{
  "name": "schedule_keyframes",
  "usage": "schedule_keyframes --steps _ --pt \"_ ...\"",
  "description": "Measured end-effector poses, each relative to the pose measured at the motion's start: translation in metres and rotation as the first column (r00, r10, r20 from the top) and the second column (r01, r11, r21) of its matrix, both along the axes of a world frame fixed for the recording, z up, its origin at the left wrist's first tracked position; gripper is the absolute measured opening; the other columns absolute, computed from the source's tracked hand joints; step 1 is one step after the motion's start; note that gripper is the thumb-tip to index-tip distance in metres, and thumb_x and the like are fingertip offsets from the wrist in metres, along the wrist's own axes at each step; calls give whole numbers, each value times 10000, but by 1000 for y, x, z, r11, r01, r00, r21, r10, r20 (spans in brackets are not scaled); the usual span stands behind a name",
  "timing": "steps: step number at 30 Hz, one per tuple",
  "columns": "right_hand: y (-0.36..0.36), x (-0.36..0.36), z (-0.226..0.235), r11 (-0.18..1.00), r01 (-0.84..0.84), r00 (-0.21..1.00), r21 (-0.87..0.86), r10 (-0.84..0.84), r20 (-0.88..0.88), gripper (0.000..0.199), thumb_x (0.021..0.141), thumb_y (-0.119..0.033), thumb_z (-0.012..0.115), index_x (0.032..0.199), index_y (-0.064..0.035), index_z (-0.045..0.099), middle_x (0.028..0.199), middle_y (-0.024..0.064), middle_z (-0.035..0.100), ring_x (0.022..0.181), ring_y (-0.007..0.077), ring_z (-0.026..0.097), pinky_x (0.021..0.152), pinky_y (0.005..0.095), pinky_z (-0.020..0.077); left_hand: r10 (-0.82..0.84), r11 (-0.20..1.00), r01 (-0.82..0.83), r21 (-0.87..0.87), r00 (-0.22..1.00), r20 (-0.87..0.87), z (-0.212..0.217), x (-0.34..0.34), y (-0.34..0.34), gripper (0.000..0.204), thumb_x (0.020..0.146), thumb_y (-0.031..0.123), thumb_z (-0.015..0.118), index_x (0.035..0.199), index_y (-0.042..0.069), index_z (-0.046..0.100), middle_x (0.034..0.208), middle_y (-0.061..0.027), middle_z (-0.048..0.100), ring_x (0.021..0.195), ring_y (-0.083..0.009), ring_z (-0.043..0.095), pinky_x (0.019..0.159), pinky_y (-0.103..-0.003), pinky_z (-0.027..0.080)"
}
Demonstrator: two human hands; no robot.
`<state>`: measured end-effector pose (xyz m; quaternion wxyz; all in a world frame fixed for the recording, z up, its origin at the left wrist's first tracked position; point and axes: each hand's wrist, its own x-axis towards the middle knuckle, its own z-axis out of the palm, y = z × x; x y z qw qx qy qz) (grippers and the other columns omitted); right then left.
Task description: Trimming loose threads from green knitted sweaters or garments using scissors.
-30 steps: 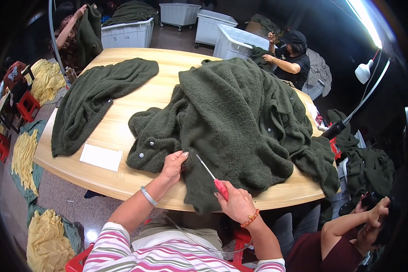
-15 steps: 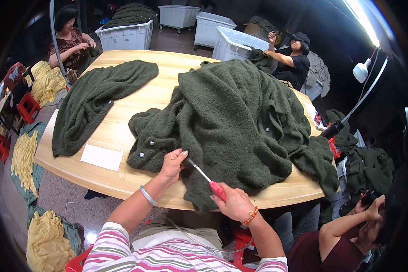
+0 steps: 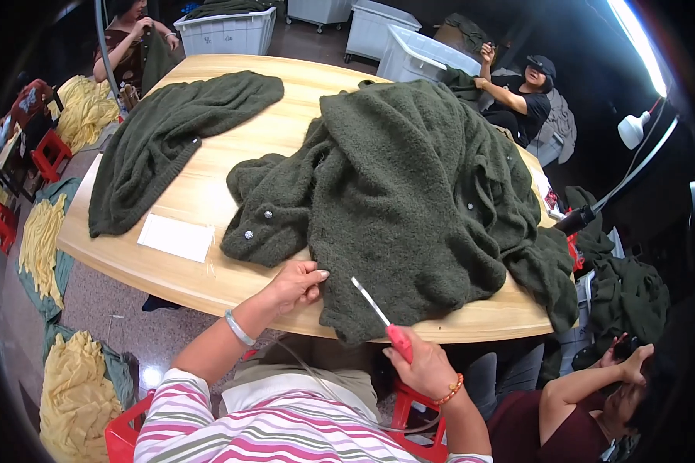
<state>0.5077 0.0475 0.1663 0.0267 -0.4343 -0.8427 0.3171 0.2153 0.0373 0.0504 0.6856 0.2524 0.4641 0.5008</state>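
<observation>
A dark green knit garment (image 3: 394, 201) lies heaped on the wooden table, its folds dotted with shiny round buttons (image 3: 268, 214). At its near left edge my left hand (image 3: 292, 284) is closed, thumb and finger pinched on the fabric's border. My right hand (image 3: 428, 366) grips a red-handled tool (image 3: 398, 339) with a thin metal shaft. The shaft slants up and left over the cloth; its tip is apart from my left fingers. A clear tube (image 3: 316, 378) runs across my lap toward my right forearm.
Another green knit garment (image 3: 170, 139) and a white card (image 3: 176, 238) lie on the table's left (image 3: 208, 285). A lamp (image 3: 633, 130) hangs at right. White bins (image 3: 228, 32) stand behind. Co-workers sit far left, far right (image 3: 529, 85) and near right (image 3: 571, 409). Yellow cloth (image 3: 77, 393) lies at left.
My right hand has drawn the tool's tip rightward, away from my left fingers. My left hand stays at the garment's edge. The far-left co-worker has raised a green garment. The whole view has shifted slightly.
</observation>
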Motion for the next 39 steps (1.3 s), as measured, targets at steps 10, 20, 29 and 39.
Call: schedule_keyframes --steps 10,20,29,39 --pt "-12 -7 -4 982 -181 967 -50 187 171 395 926 -380 557 1229 -133 503 864 209 679 851 400 665 751 499 519 182 982 -185 23 978 104 -14 18 3 289 975 17 450 1223 -113 521 1230 -199 585 978 -323 675 833 -364 608" --pt "-17 14 -25 999 -18 999 38 17 33 416 929 -368 580 1263 -132 502 872 204 670 837 427 648 753 500 504 -8 998 21 -62 979 202 -8 24 -19 300 969 177 577 1149 -56 516 1061 -213 650 763 -354 714 588 -346 633" --pt "-26 22 2 994 -84 961 -70 99 260 400 924 -378 557 1243 -142 510 830 216 677 809 432 654 728 530 513 184 981 -164 -106 958 220 -26 32 -4 334 1004 91 440 1271 -109 427 1187 -264 586 1017 -425 649 813 -448 614" --pt "-37 30 -9 971 -185 967 -150 207 152 380 906 -340 579 1238 -162 534 784 201 671 768 407 663 708 507 522 185 982 -169 -79 928 324 -14 30 -17 303 1008 169 506 1191 -73 502 1147 -191 614 1046 -444 637 862 -467 591"
